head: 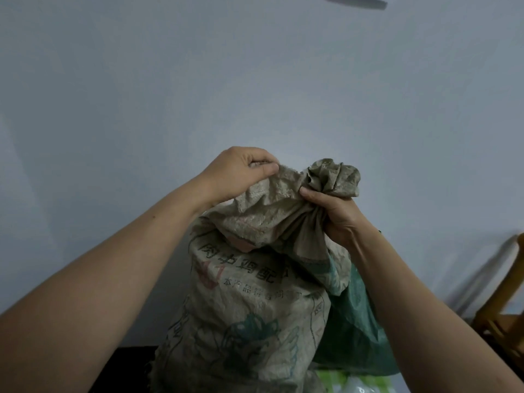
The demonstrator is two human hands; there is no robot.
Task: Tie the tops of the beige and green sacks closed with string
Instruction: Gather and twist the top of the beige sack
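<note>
Beige sack [249, 307] stood upright in the head view, bulging full, but its woven cloth hid what was inside. Your right hand [337, 217] had its fingers curled tight round the gathered neck, with the ruffled top bunched just above your thumb. Your left hand [238, 174] pinched the loose hem between thumb and curled fingers, left of that bunch, and the cloth sagged in folds between your two grips. The green sack [354, 321] sat below your right wrist, touching the beige one, its contents out of sight.
</note>
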